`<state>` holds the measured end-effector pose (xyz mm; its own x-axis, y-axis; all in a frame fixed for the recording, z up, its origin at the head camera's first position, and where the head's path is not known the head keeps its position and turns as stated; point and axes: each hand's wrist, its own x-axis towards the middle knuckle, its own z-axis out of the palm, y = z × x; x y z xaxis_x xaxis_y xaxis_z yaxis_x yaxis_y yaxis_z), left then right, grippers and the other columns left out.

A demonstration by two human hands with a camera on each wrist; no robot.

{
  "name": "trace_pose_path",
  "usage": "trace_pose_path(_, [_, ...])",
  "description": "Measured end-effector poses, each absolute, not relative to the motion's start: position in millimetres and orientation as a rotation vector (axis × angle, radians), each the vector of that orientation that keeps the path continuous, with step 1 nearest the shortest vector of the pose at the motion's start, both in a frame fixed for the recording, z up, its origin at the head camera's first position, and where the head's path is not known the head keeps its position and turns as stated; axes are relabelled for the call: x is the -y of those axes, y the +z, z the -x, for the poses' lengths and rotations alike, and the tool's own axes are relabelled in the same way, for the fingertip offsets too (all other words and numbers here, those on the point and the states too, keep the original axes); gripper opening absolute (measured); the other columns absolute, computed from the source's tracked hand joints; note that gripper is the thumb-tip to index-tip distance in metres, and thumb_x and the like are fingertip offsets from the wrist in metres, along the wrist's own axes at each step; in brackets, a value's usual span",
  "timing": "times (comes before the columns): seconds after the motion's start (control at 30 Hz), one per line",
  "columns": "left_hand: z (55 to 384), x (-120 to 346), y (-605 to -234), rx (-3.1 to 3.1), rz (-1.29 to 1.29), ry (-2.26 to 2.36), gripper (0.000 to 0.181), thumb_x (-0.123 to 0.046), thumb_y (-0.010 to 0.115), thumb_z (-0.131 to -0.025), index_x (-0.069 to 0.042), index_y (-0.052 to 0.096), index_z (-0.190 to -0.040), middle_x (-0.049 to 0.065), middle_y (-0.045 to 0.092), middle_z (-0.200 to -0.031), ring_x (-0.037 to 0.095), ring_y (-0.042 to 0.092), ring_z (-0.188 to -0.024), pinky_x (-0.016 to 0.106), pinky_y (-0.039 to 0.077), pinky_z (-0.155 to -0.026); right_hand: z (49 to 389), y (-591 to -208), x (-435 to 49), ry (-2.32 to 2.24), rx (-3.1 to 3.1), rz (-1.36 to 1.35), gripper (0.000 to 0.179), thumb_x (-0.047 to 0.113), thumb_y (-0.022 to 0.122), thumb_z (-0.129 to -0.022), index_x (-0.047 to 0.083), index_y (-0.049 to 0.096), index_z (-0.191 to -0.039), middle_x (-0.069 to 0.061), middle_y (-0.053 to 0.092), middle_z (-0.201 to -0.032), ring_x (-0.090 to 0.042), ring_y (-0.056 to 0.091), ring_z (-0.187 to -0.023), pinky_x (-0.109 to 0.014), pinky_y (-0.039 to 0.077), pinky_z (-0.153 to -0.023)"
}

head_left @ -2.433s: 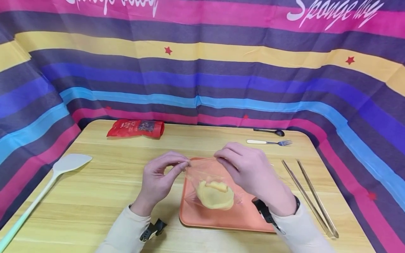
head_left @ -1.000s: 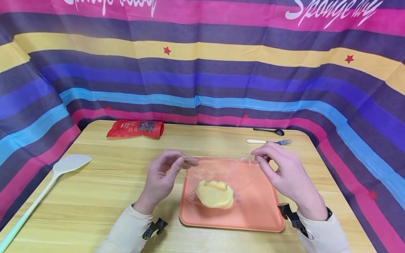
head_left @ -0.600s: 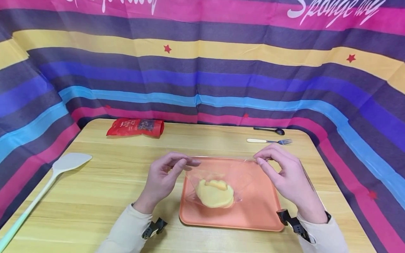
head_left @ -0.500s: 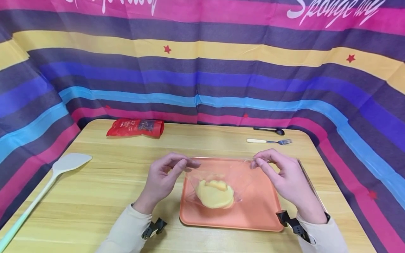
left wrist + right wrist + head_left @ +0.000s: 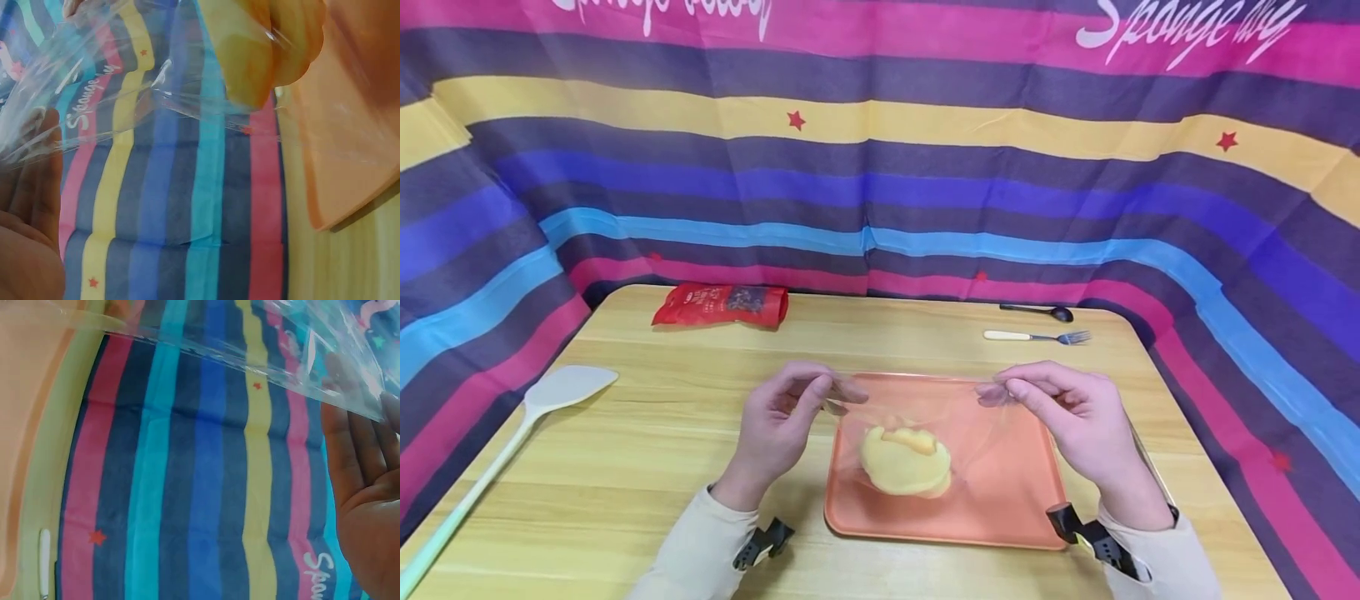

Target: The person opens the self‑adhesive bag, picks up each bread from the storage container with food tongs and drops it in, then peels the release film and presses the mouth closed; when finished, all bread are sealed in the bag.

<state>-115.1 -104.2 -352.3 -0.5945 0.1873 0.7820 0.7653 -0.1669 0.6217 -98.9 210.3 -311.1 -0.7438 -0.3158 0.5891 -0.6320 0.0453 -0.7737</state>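
A clear plastic bag [image 5: 973, 446] is stretched between both hands above the orange tray [image 5: 1015, 518]. Inside the bag is a pale yellow, bread-like piece with a rolled, lumpy top [image 5: 901, 467]; its yellow-orange edge [image 5: 250, 50] also shows in the left wrist view. My left hand [image 5: 781, 433] pinches the bag's left upper edge between thumb and fingers, over the tray's far left corner. At the right upper edge, my right hand [image 5: 1078, 421] pinches the film the same way. In the right wrist view, clear film [image 5: 269, 369] reaches that hand's fingers.
A white spatula with a green handle [image 5: 568, 387] lies on the left. At the back are a red packet [image 5: 700, 306], a black spoon [image 5: 1060, 314] and a fork [image 5: 1011, 336]. Metal tongs [image 5: 1152, 467] lie mostly hidden behind the right arm. A striped cloth [image 5: 865, 192] hangs around the table.
From above the tray, my right hand has moved right, spreading the bag's top wide. Since then it has come slightly back left and down, and the yellow piece has shifted slightly left.
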Motion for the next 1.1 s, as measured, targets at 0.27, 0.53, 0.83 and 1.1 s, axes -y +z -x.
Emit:
trace_pose_path(0.27, [107.9, 126.5, -340.5, 1.520, 1.122, -1.817, 0.016, 0.001, 0.051, -0.101, 0.016, 0.055, -0.103, 0.021, 0.071, -0.099, 0.026, 0.072, -0.088, 0.034, 0.060, -0.066, 95.3, -299.2, -183.8, 1.854, 1.968, -1.178, 0.027, -0.023, 0.049, -0.090, -0.009, 0.066, -0.106, -0.022, 0.071, -0.095, -0.029, 0.072, -0.082, -0.038, 0.060, -0.070])
trace_pose_path(0.53, [80.4, 167.6, -332.7, 1.442, 1.058, -1.862, 0.014, 0.012, 0.045, -0.099, 0.021, 0.051, -0.108, 0.030, 0.067, -0.103, 0.030, 0.071, -0.090, 0.032, 0.060, -0.064, 92.4, -294.7, -138.6, 2.135, 1.975, -1.328, 0.017, -0.013, 0.051, -0.096, -0.008, 0.064, -0.106, -0.022, 0.071, -0.096, -0.033, 0.071, -0.085, -0.048, 0.059, -0.065])
trace_pose_path(0.83, [70.2, 220.5, -339.7, 1.537, 0.677, -1.982, 0.013, 0.023, 0.043, -0.093, 0.027, 0.054, -0.096, 0.025, 0.069, -0.079, 0.026, 0.070, -0.059, 0.031, 0.055, -0.044, 121.8, -314.3, -81.4, 2.439, 2.333, -1.139, 0.017, 0.003, 0.055, -0.100, -0.011, 0.060, -0.107, -0.021, 0.070, -0.094, -0.034, 0.071, -0.083, -0.047, 0.060, -0.069])
trace_pose_path(1.1, [127.6, 265.8, -369.2, 2.122, 0.121, -1.879, 0.016, -0.009, 0.059, -0.099, 0.006, 0.065, -0.098, 0.007, 0.071, -0.074, 0.015, 0.069, -0.062, 0.031, 0.058, -0.052, 186.1, -364.3, -36.3, 2.182, 2.645, -0.815, 0.018, 0.002, 0.060, -0.097, -0.009, 0.064, -0.110, -0.013, 0.070, -0.087, -0.026, 0.071, -0.080, -0.045, 0.059, -0.074])
